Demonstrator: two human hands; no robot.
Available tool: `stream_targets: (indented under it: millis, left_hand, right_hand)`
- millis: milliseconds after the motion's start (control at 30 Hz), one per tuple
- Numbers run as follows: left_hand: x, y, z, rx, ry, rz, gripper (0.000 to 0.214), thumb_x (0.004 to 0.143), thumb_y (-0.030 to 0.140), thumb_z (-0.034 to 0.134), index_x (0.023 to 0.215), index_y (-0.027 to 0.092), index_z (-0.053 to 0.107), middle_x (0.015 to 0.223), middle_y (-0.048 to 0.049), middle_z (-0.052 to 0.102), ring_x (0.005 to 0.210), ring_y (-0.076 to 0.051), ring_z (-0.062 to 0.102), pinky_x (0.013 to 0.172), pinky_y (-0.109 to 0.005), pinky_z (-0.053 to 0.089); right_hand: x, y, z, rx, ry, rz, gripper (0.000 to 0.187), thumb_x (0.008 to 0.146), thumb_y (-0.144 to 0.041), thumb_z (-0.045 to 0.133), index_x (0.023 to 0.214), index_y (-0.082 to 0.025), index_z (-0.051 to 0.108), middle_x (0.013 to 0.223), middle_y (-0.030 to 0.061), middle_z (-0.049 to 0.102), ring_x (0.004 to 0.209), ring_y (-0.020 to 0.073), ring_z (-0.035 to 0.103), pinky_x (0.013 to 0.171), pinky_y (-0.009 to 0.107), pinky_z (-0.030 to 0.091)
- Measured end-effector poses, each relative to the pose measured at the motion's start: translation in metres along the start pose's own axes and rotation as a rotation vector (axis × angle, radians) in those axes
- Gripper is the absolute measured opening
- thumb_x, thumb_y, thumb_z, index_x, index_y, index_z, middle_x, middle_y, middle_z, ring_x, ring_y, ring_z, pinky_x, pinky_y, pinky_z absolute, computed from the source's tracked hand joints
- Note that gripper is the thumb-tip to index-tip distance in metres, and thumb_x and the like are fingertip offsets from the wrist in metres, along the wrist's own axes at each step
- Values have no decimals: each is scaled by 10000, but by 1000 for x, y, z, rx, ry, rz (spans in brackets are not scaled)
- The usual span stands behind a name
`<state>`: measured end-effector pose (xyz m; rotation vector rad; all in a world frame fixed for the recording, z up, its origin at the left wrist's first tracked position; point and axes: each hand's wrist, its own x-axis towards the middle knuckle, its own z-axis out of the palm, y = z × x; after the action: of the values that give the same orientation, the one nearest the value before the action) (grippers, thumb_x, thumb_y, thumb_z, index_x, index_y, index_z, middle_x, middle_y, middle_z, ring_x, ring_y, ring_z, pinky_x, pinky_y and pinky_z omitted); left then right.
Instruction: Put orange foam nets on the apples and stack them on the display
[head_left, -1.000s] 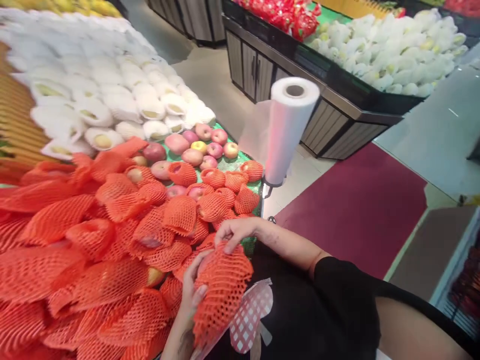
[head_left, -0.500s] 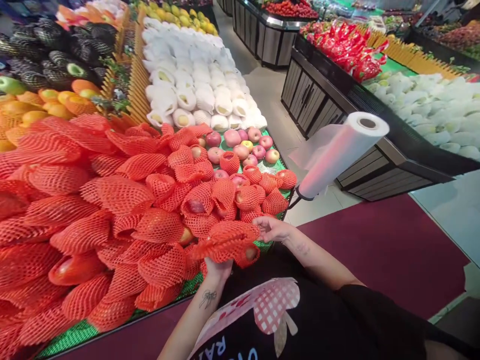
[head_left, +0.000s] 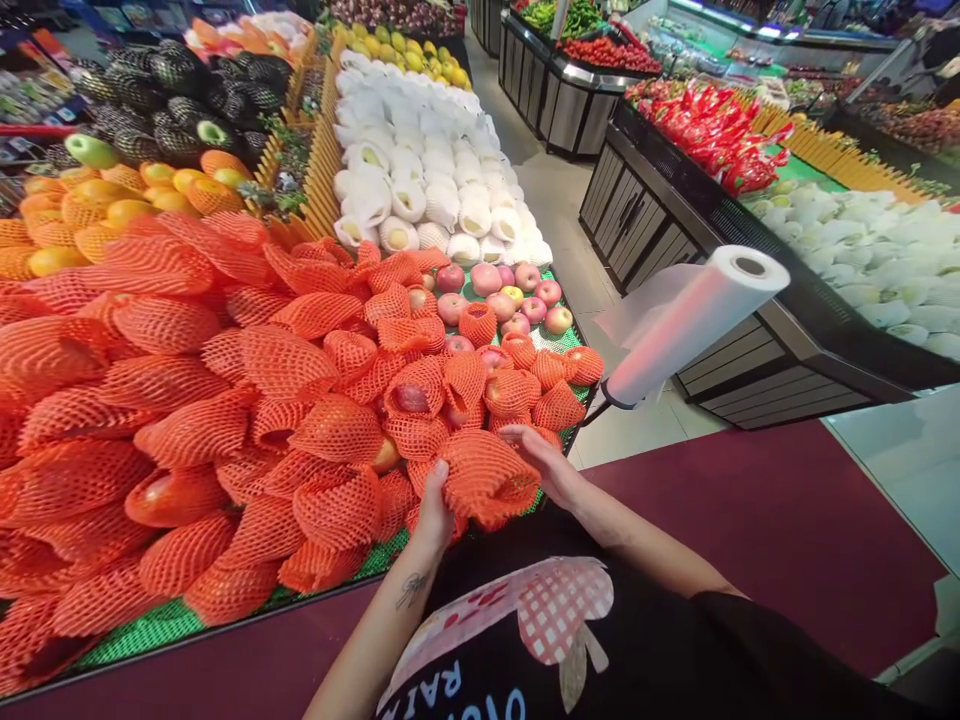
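Between my hands is a fruit in a red foam net sleeve (head_left: 487, 475); the mesh hides what fruit it is. My left hand (head_left: 433, 515) grips its left side, thumb up along the mesh. My right hand (head_left: 547, 468) cups its far right side, with the fingers reaching behind the sleeve. The net's open end faces right and toward me. Directly beyond lie red-netted apples (head_left: 412, 398), and behind these several bare apples (head_left: 486, 280). To the left spreads a large heap of red-netted fruit (head_left: 247, 370).
A roll of clear plastic bags (head_left: 694, 325) stands on a holder at the display's right corner. White-netted fruit (head_left: 442, 170) fills the section behind the apples. Mangoes (head_left: 124, 205) lie at the far left. Across the aisle is another fruit stand (head_left: 652, 220).
The netted fruit has turned, so its open end now faces right and toward me. My left hand has come up beside it, and my right hand has shifted from pinching the net's edge to cupping it.
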<state>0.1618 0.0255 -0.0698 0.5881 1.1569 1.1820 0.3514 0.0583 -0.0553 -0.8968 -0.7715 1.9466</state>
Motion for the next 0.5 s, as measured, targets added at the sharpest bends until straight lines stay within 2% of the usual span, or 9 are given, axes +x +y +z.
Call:
stream_targets:
  millis: [100, 167, 233, 333, 367, 433, 500]
  left_hand:
    - [0, 14, -7, 296, -139, 23, 573, 743, 751, 673, 813, 186, 744, 859, -68, 756, 808, -241, 682, 749, -348, 554]
    - [-4, 25, -9, 417, -250, 1, 455, 736, 629, 775, 752, 174, 756, 767, -50, 740, 725, -224, 654, 699, -331, 526]
    - [-11, 35, -7, 650, -289, 65, 388, 806, 569, 745, 776, 184, 779, 759, -39, 737, 710, -216, 647, 693, -323, 502]
    - [-23, 44, -4, 938, -144, 347, 356, 904, 520, 649, 843, 195, 782, 869, -60, 733, 773, -209, 662, 717, -319, 492]
    - [-27, 45, -3, 942, -102, 437, 326, 905, 493, 658, 851, 192, 771, 893, -65, 722, 793, -205, 665, 728, -316, 496]
    - [-33, 46, -2, 881, -115, 552, 241, 893, 431, 701, 871, 194, 743, 915, -57, 704, 849, -196, 668, 787, -309, 506]
    - [-35, 46, -2, 793, -182, 562, 179, 888, 379, 721, 871, 201, 709, 901, -39, 694, 883, -185, 659, 840, -302, 503]
  right_hand:
    - [-15, 1, 8, -19, -190, 49, 806, 697, -577, 890, 1376, -269, 583, 1309, 60, 618, 1219, 232, 589, 1083, 354, 407]
    - [-21, 7, 13, -89, -241, 92, 924, 567, -411, 992, 1373, -261, 564, 1309, 60, 615, 1225, 239, 586, 1102, 380, 404]
    - [-24, 14, 18, -132, -180, 125, 852, 510, -313, 1009, 1258, -224, 613, 1225, 52, 644, 1160, 226, 607, 1071, 377, 434]
    - [-26, 23, 21, -65, -46, 150, 723, 527, -318, 994, 1145, -211, 634, 1124, 27, 668, 1048, 199, 630, 1008, 359, 473]
    - [-27, 24, 22, -30, -19, 151, 707, 534, -320, 990, 1136, -216, 633, 1105, 19, 671, 1024, 193, 633, 990, 352, 480]
    - [-29, 25, 22, 25, 8, 141, 678, 541, -310, 986, 1115, -225, 636, 1061, 3, 674, 979, 182, 635, 956, 337, 487]
    - [-30, 25, 21, 40, 2, 128, 644, 549, -298, 980, 1098, -225, 651, 1042, -3, 674, 959, 175, 632, 939, 325, 486]
